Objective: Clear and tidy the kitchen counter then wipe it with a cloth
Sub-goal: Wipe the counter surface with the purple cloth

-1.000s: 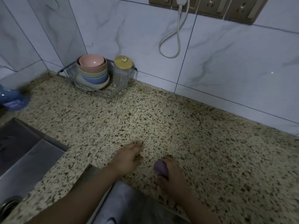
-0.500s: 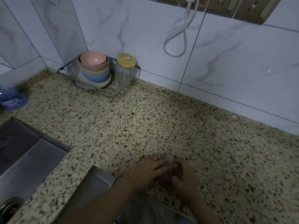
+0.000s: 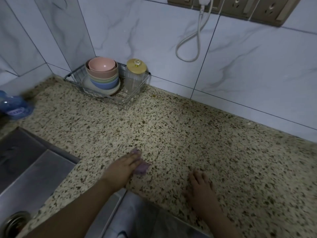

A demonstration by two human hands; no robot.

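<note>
Speckled worktop is at the wiping step; left hand presses flat on the purple cloth; right hand rests open, fingers spread; next, sweep the cloth toward the unwiped far side.

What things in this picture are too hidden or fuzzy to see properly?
- Purple cloth, head view: mostly under the left hand, so its shape is unclear.
- Blue thing, head view: blurred and cut by the left edge.
- Sink drain, head view: cut by the bottom edge.
- Glass jar, head view: contents too dim to tell.
</note>
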